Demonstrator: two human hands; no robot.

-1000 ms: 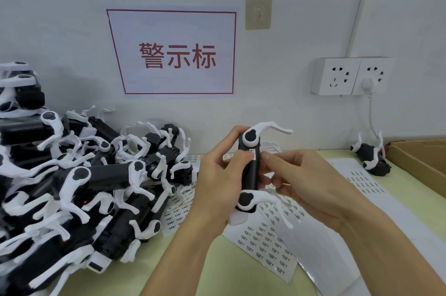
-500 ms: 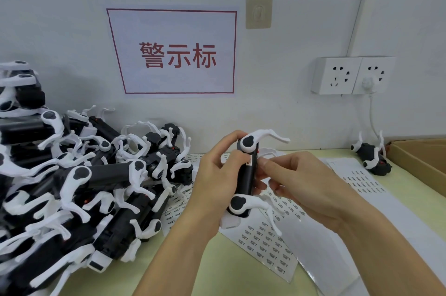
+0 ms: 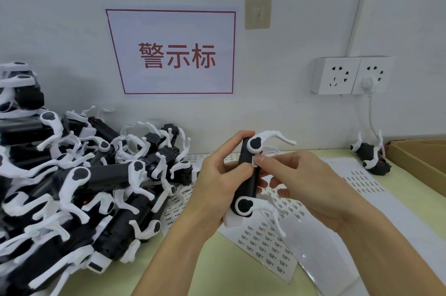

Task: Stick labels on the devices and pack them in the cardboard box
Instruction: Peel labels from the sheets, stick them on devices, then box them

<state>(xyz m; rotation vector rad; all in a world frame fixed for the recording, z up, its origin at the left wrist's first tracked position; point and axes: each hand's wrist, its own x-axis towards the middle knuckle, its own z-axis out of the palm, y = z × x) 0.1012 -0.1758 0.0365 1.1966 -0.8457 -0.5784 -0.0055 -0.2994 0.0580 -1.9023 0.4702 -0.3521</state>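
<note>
Upright between the two hands stands a black device (image 3: 249, 175) with white curved arms at its top and bottom ends, held above the bench (image 3: 217, 269). The left hand (image 3: 217, 182) grips it from the left, fingers curled round the black body with the forefinger hooked over the top end and the thumb lying across the front. The right hand (image 3: 304, 182) comes in from the right; its thumb and forefinger are closed in a pinch on a small white label (image 3: 254, 163) that lies against the upper part of the body, just under the top white arm, while its other fingers curl loosely beneath. The two thumbs nearly meet at the label.

Below and behind the hands, label sheets (image 3: 268, 240) printed with rows of small dark labels lie flat on the bench, some overlapping; a glossy backing strip (image 3: 321, 259) runs out under the right wrist. Left of the left hand, a large heap of devices (image 3: 79, 182) of the same kind is piled against the wall. Well to the right of the right hand, a single device (image 3: 372, 158) lies on the bench near the wall, and just beyond it is the open cardboard box (image 3: 420, 158), of which only one corner shows. On the wall above the hands hang a red-bordered sign (image 3: 172, 52) and, farther right, a double socket (image 3: 352, 75) with a white plug in it.
</note>
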